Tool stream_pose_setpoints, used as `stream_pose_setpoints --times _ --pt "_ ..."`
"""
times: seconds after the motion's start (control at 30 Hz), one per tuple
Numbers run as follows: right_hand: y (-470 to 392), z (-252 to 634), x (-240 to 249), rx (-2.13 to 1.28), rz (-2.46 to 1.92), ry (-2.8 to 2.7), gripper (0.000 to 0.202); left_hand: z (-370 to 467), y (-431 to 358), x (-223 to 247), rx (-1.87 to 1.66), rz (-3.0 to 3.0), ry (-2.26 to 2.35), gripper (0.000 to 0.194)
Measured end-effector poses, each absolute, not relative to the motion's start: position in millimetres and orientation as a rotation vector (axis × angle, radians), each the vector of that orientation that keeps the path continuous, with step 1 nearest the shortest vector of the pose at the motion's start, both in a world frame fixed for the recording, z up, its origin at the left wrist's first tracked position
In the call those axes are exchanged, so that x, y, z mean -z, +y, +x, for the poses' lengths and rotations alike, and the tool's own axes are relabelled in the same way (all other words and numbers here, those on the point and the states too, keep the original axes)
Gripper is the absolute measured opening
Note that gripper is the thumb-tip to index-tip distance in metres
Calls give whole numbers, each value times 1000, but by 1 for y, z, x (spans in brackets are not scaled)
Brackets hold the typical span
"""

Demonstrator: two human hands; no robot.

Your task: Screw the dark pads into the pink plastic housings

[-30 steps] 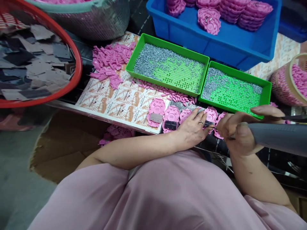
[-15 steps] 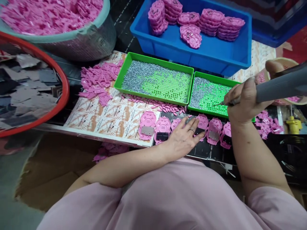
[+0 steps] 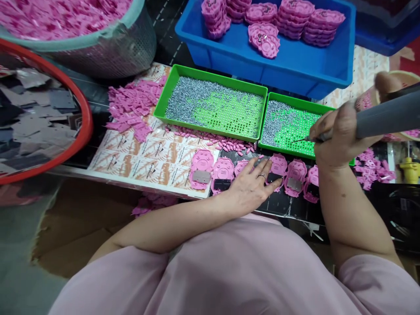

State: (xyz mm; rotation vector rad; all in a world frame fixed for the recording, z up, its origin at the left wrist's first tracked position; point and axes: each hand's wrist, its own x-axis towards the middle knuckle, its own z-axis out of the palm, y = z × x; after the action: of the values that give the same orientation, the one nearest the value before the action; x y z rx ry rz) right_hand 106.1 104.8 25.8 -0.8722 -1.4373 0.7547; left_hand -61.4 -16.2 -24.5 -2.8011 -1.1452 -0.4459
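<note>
Several pink plastic casings (image 3: pixel 202 162) lie in a row along the table's front edge, each with a grey or black plate on its lower part. My left hand (image 3: pixel 251 186) rests flat over the middle of the row, fingers spread, partly covering a casing. In my right hand (image 3: pixel 336 135) is a grey electric screwdriver (image 3: pixel 390 114), gripped near its front end. Its thin bit points left over the smaller green tray (image 3: pixel 290 151), whose perforated floor holds many small screws. Whether a screw sits on the bit is too small to tell.
A larger green screw tray (image 3: pixel 210 127) adjoins the smaller one. Behind stands a blue bin (image 3: pixel 226 72) with stacked pink casings. Left are a mesh basket (image 3: pixel 131 52) of pink parts and a red-rimmed basket (image 3: pixel 85 127) of plates. Loose pink pieces (image 3: pixel 136 105) lie on the table.
The view has shifted slightly. The left hand stays flat on the casings, and the right hand still holds the screwdriver with its bit over the smaller tray.
</note>
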Motion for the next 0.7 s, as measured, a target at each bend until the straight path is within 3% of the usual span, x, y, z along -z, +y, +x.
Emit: stream_pose_setpoints --times 0.07,0.13,0.2,0.53,0.7 --pt "98 109 -38 -660 -725 -1327 45 -61 -17 26 464 -2791 -1144 34" --pt "84 112 -49 -788 -589 -1400 49 -60 -17 27 461 -2791 -1148 34" --pt "64 110 -53 -904 -539 -1392 34 -59 -18 28 437 -2810 -1159 35" --pt "20 74 -38 -1031 -664 -1356 43 -56 -17 32 463 -2827 -1175 32" --pt "25 74 -36 -1009 -594 -1377 32 -55 -17 35 512 -2827 -1191 32"
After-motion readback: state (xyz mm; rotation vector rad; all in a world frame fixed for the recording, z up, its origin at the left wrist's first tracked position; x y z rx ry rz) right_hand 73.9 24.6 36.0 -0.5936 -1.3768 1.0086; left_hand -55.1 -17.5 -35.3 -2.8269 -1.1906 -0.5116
